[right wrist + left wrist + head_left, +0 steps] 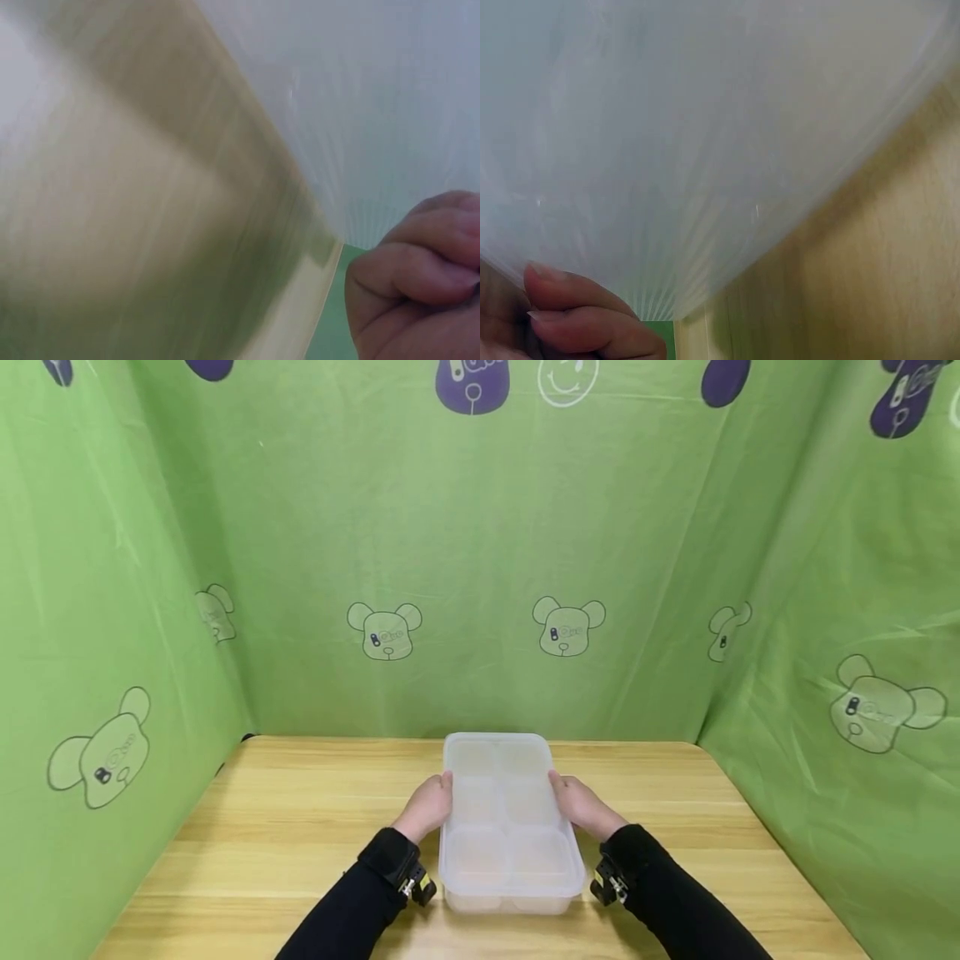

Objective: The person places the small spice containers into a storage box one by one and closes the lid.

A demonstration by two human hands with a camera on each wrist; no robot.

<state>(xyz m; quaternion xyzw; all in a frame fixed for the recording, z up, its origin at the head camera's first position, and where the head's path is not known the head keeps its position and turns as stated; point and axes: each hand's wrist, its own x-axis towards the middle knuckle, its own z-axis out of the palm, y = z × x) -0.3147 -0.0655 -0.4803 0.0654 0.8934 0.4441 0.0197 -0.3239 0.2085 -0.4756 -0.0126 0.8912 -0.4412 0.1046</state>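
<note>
A translucent white plastic food container [498, 814] with a lid is held lengthwise at the middle of the head view. Rounded compartments show faintly through the lid. My left hand [430, 806] grips its left side and my right hand [587, 804] its right side, thumbs at the lid's edges. In the left wrist view, curled fingers [592, 319] lie against the cloudy plastic. Curled fingers [420, 262] of the right hand appear beside the container in the right wrist view. The container seems to be raised off the tabletop; its contents cannot be made out.
A light wood-grain table [315, 802] lies beneath the container and both forearms. Green cloth [465, 543] printed with bear heads hangs behind the table and along both sides. Black sleeves and wrist-worn cameras flank the container's near end.
</note>
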